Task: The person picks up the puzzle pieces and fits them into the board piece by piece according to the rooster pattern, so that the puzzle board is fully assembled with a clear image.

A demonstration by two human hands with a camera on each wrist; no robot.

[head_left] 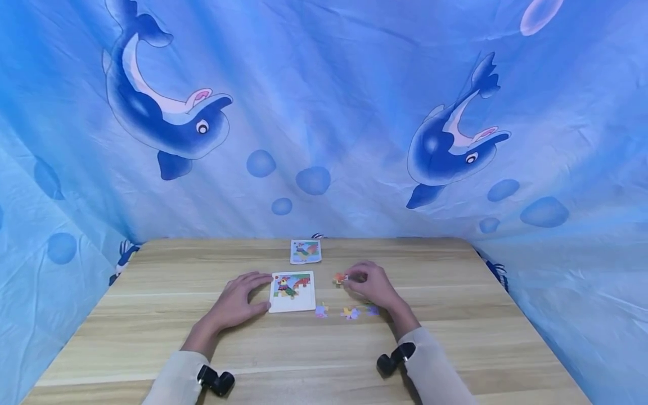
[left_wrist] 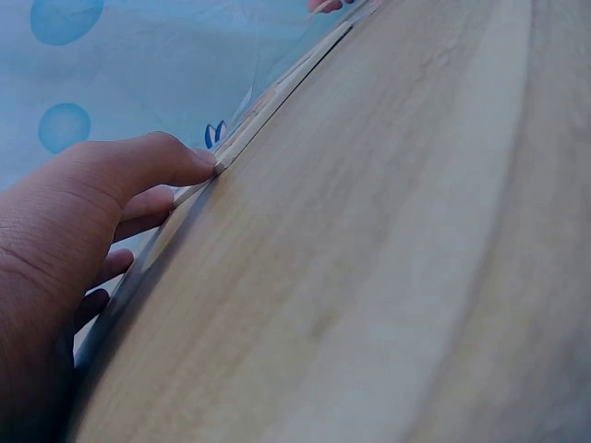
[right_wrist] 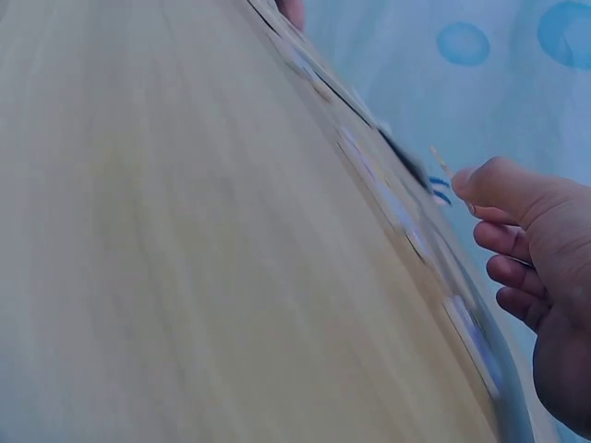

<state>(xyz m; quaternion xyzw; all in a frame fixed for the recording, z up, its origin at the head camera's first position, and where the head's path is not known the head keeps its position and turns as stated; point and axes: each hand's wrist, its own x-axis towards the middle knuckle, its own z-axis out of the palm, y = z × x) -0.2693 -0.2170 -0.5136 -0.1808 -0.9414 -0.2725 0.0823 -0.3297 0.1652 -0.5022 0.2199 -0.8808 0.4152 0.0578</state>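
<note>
A square white-framed puzzle board (head_left: 292,304), partly filled with a bird picture, lies on the table. My left hand (head_left: 237,301) rests against its left side, thumb near the lower corner and fingers near the upper one. In the left wrist view, the thumb (left_wrist: 189,166) touches the board's edge. To the right, my right hand (head_left: 372,285) pinches an orange puzzle piece (head_left: 339,278) between thumb and fingers. The right wrist view shows that piece (right_wrist: 439,159) edge-on, raised off the table at the fingertips.
Loose puzzle pieces lie in a row right of the board: a purple one (head_left: 321,310), a yellow and purple cluster (head_left: 350,313), and another purple one (head_left: 372,310). Behind the board lies a picture card (head_left: 306,251). A blue dolphin-print curtain (head_left: 324,112) surrounds the wooden table (head_left: 253,354).
</note>
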